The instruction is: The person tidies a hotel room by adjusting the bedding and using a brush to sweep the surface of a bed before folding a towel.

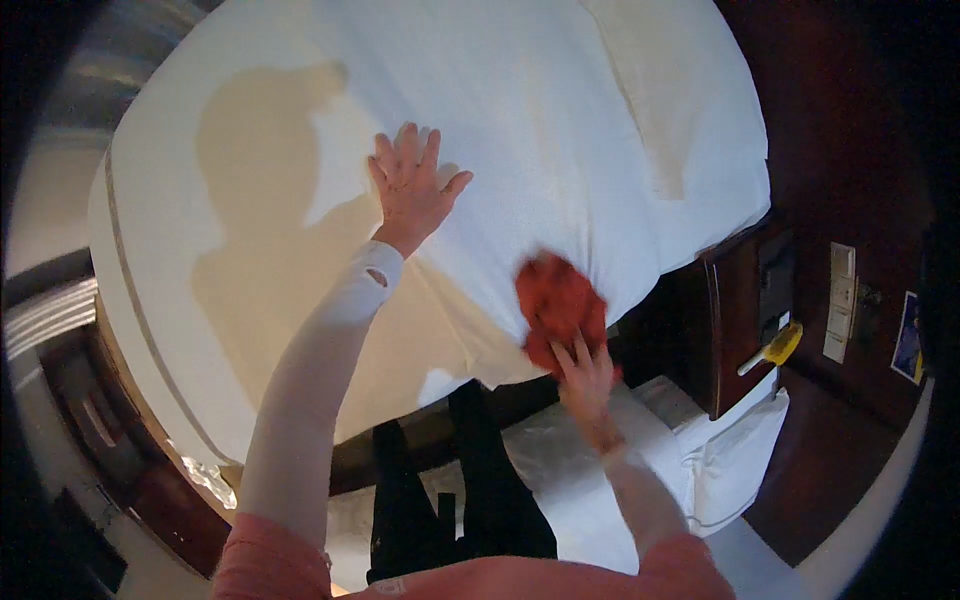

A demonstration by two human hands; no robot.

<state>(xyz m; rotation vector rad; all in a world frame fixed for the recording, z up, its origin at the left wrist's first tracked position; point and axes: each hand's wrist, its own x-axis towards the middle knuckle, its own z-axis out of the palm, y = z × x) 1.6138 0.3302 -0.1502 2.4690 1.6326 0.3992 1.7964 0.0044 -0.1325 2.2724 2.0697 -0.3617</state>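
Note:
My left hand (pixel 410 195) lies with its fingers spread on the white bed sheet (pixel 480 90). A white sleeve with a small hole covers that forearm down to the wrist. Near the bed's edge, to the right of my body, my right hand (pixel 587 385) is closed on a red cloth (pixel 562 300). The cloth hangs bunched in front of the fingers and is slightly blurred at its far end. Whether the cloth touches the sheet I cannot tell.
A dark wooden nightstand (pixel 712 335) stands right of the bed, with a yellow-headed brush (pixel 782 345) near it. Behind my legs lies white bedding (pixel 590 440), and a white pillow (pixel 735 460) is to its right. Switches (pixel 842 300) are on the dark wall panel.

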